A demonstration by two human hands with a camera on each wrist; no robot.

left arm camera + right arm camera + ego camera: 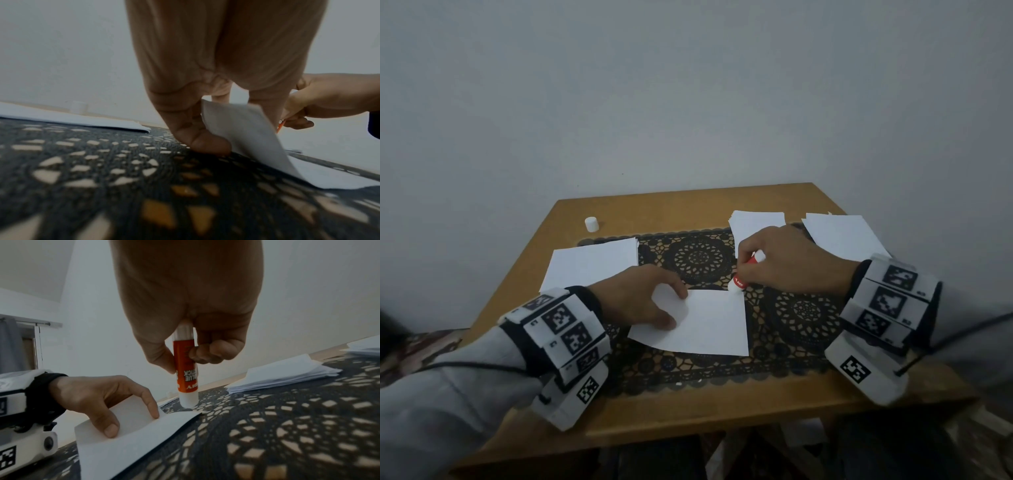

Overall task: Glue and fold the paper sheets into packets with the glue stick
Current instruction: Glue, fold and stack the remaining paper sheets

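On a small wooden table [619, 205] covered in part by a dark lace-patterned mat [698, 257], a single white paper sheet [709, 325] lay near the front centre of the mat. The left hand [640, 301] rested on the sheet's left part, with its thumb [107, 425] and forefinger tip pressed on the paper while the flap beneath the palm curved upward; in the left wrist view that raised flap [242, 129] stood between the thumb and the other fingers, so the hand appeared to pinch it, though the blur there left the exact hold uncertain. The right hand [784, 263] gripped a red-and-white glue stick [186, 369] between thumb and curled fingers, holding it nearly upright with its white end down at the far right corner of the sheet; whether the tip touched the paper or the mat just beside it could not be told. A white cap [591, 224] stood alone near the table's far left edge, well apart from both hands. One stack of white sheets [592, 263] lay at the left of the mat, a second stack [756, 222] lay behind the right hand, and a third [842, 236] sat at the far right. Both wrists wore white camera mounts [565, 342] with black-and-white markers.
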